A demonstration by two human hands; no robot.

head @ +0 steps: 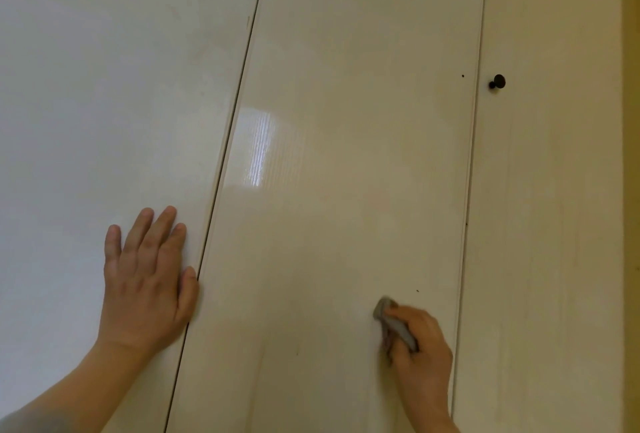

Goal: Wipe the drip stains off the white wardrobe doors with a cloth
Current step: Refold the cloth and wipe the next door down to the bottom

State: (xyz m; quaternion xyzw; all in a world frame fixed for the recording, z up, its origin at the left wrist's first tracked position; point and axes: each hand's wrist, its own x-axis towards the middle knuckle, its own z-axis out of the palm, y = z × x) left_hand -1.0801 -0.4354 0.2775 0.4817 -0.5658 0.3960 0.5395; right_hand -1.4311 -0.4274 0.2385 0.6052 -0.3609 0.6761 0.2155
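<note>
Glossy white wardrobe doors fill the view. My left hand [147, 280] lies flat with straight fingers on the left door [86, 103], its thumb at the seam to the middle door [346, 155]. My right hand [420, 360] grips a small grey cloth [393, 320] and holds it against the lower right part of the middle door. Faint vertical drip streaks show on the middle door below the cloth's height, near a small dark fleck [297, 353]. Two more dark specks sit on that door, one [417, 290] just above the cloth and one [462, 75] higher up.
A black round knob [498, 81] sticks out of the right door [554, 190] near its left edge. A yellowish wall strip [632, 155] borders the wardrobe at far right. Dark seams run between the doors.
</note>
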